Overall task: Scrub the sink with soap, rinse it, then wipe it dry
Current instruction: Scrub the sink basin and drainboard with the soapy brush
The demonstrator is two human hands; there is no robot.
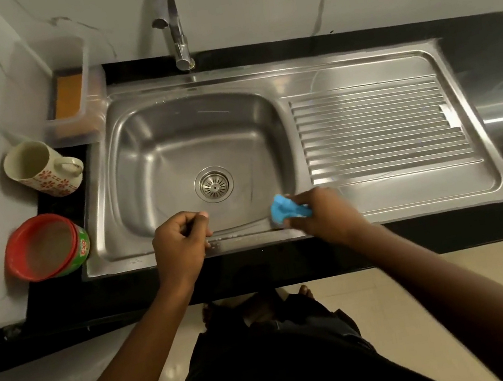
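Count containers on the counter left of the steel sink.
3. Clear plastic box at the back by the wall; cream flower-patterned mug in the middle; red-rimmed green round tub nearest. None looks hidden.

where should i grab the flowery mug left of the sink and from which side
Probably by its handle. The mug stands upright with the loop sticking out toward the sink, so come from the sink side and hook through it. The left hand is nearer and holds nothing visible; the right hand grips the blue cloth.
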